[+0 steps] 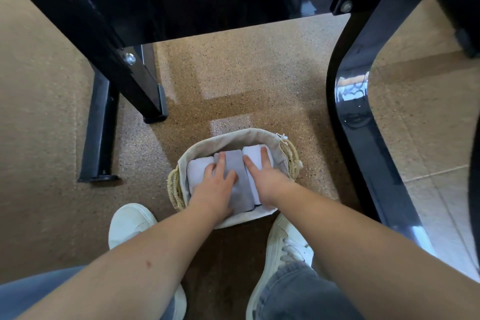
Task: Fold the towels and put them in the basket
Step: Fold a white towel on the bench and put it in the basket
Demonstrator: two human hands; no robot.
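Note:
A woven basket (174,189) with a cream cloth liner stands on the floor between my feet. Three folded towels lie side by side in it: a pale lilac towel (197,170) on the left, a grey towel (237,182) in the middle and a white towel (255,154) on the right. My left hand (215,187) lies flat with straight fingers across the lilac and grey towels. My right hand (265,176) presses with spread fingers on the white towel, its thumb at the grey towel's edge.
The basket sits under a glossy black table frame (207,8). A straight black leg (153,101) stands to the left and a curved black leg (348,112) to the right. My white sneakers (283,249) flank the basket on the speckled brown floor (259,73).

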